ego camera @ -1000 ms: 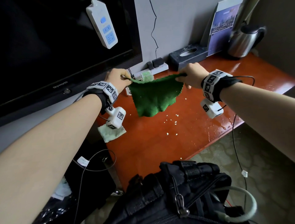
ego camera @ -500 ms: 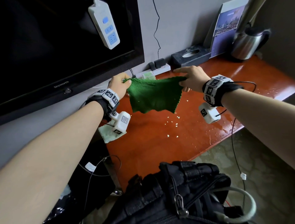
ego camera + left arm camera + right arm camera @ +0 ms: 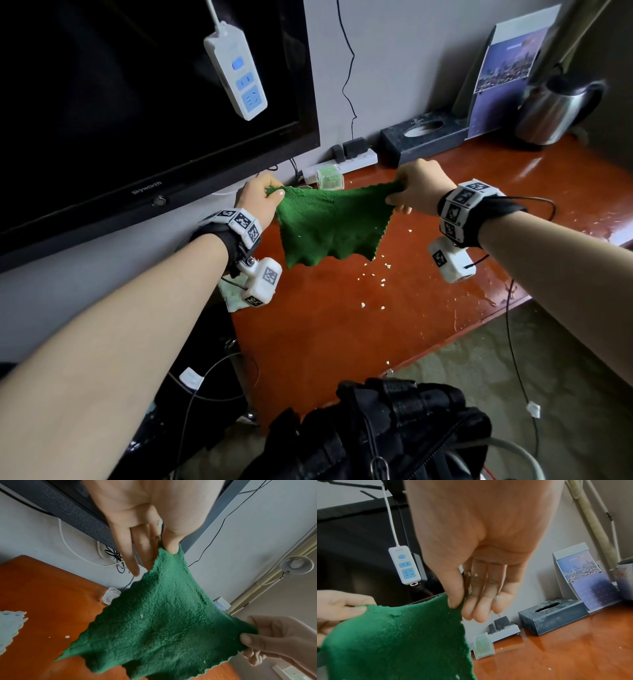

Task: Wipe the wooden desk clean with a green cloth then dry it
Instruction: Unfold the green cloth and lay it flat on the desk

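From the head view, the left hand (image 3: 259, 195) and right hand (image 3: 419, 186) pinch the green cloth (image 3: 332, 226) by its top corners, its long axis stretched between the fingers above the wooden desk (image 3: 342, 329). Wiping is not yet started; next it must be lowered flat onto the crumbs. The left wrist view shows the thumb and fingers pinching one corner, the cloth hanging downward. The right wrist view is blurred, apparently showing a thumb-and-forefinger pinch.
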